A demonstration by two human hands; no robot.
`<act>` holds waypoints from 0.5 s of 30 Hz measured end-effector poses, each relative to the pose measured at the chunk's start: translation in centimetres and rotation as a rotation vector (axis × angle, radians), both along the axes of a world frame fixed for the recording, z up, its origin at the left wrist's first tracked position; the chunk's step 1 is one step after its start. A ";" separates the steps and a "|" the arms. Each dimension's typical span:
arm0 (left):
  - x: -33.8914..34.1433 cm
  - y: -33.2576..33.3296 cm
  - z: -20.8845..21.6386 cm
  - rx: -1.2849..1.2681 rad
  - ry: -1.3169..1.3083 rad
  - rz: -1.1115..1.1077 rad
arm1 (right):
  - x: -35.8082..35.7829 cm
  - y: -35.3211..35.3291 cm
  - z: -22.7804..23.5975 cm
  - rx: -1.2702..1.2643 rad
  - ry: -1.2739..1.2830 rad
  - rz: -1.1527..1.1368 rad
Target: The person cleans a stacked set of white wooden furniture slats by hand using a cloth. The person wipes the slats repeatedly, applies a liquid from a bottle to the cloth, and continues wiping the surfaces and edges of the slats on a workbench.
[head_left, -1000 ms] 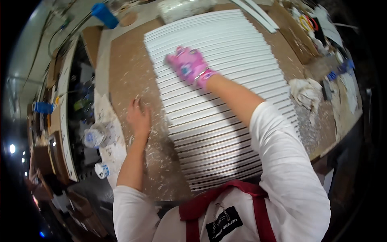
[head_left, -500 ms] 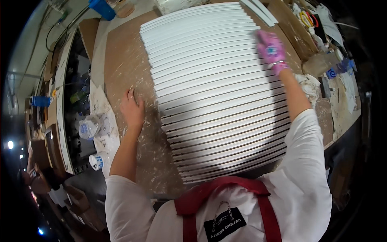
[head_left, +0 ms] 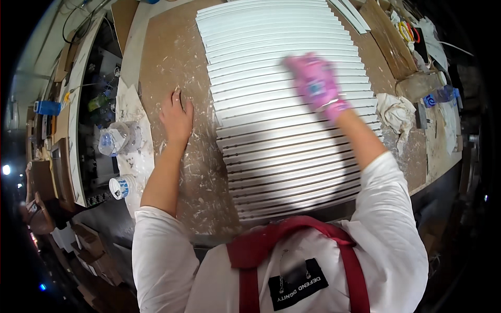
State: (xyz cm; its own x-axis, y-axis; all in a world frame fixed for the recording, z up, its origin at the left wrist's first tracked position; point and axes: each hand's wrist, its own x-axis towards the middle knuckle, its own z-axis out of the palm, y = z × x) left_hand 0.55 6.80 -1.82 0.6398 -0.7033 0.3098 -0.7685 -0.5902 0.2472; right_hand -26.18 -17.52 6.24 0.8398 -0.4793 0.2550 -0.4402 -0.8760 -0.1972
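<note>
Many narrow white slats (head_left: 282,109) lie side by side across the brown board in front of me, forming a wide ribbed panel. My right hand (head_left: 315,86), in a pink patterned glove, is over the slats right of their middle. Motion blurs its fingers, so whether anything is under or in them is hidden. My bare left hand (head_left: 176,116) rests on the brown board (head_left: 172,49) left of the slats. Its fingers are a little apart and hold nothing.
A crumpled white cloth (head_left: 396,115) lies right of the slats, near a clear bottle (head_left: 443,95). Two loose white strips (head_left: 350,15) are at the far right, beside a cardboard box (head_left: 389,39). On the left stand a plastic jug (head_left: 120,138) and a white tub (head_left: 122,186).
My right hand has moved left and slightly nearer, from the slats' right ends toward their middle. My left hand stays on the board. The whole view has shifted a little.
</note>
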 end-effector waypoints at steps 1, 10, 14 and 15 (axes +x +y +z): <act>0.0 -0.2 -0.1 0.014 -0.004 0.009 | -2.7 -1.7 0.3 -0.040 -0.064 -0.145; 0.4 -0.2 -0.1 0.010 0.013 0.006 | 0.8 9.1 -0.5 -0.076 -0.179 0.166; 1.0 0.1 -1.2 0.025 -0.023 0.027 | -7.8 1.4 -0.5 -0.014 -0.048 -0.270; 0.7 0.0 -1.2 0.040 -0.042 0.041 | -8.3 0.8 -0.6 -0.068 -0.068 -0.308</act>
